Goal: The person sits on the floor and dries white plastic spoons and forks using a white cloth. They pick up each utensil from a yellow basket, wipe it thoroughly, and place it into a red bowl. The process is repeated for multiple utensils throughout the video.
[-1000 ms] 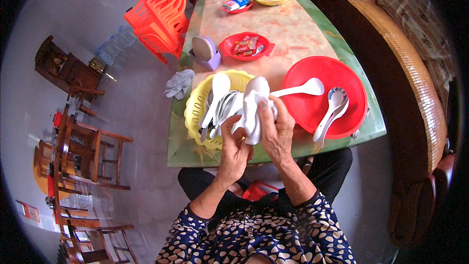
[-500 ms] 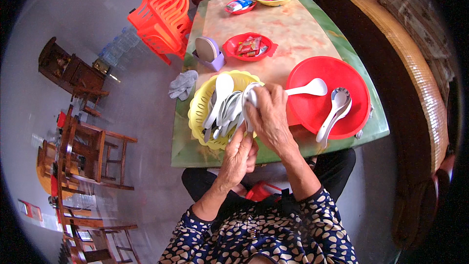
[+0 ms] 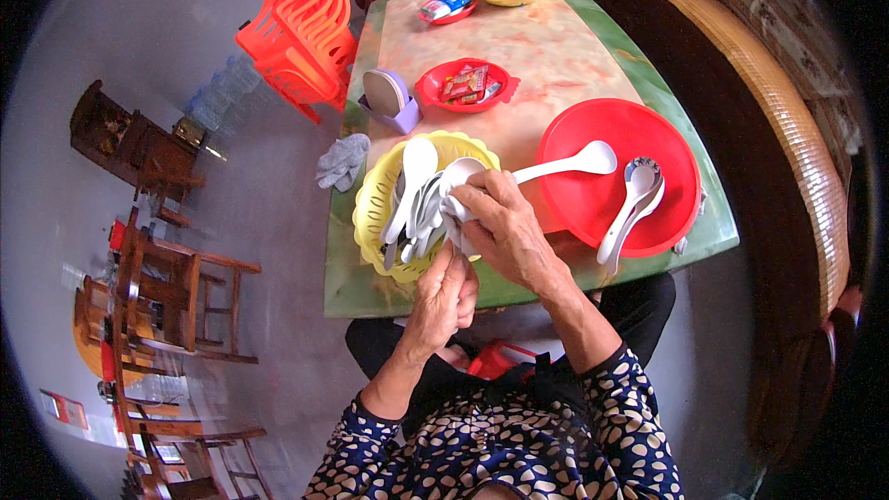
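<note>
My left hand (image 3: 442, 294) is closed, pinching the lower end of a white spoon (image 3: 461, 171) whose bowl points away from me over the basket. My right hand (image 3: 507, 227) is closed on a light grey cloth (image 3: 456, 213) wrapped against that spoon's handle. Under it stands a yellow slotted basket (image 3: 370, 213) holding several white and metal spoons (image 3: 419, 162). To the right, a long white spoon (image 3: 593, 158) reaches over the rim of a red basin (image 3: 593, 120); its handle's end is hidden behind my right hand. Two more spoons (image 3: 639, 185) lie together in the basin.
A lilac holder (image 3: 400, 118) with round discs and a grey glove-like cloth (image 3: 344, 162) sit at the table's left edge. Farther off are a red dish (image 3: 482, 69) of packets, a small red dish (image 3: 431, 12) and a yellow bowl (image 3: 514, 0) of colourful blocks. Orange stacked chairs (image 3: 301, 32) stand left.
My right hand with the cloth has slid down from the spoon's bowl to its handle, leaving the bowl uncovered. My left hand keeps its grip slightly lower. The whole view has shifted a little.
</note>
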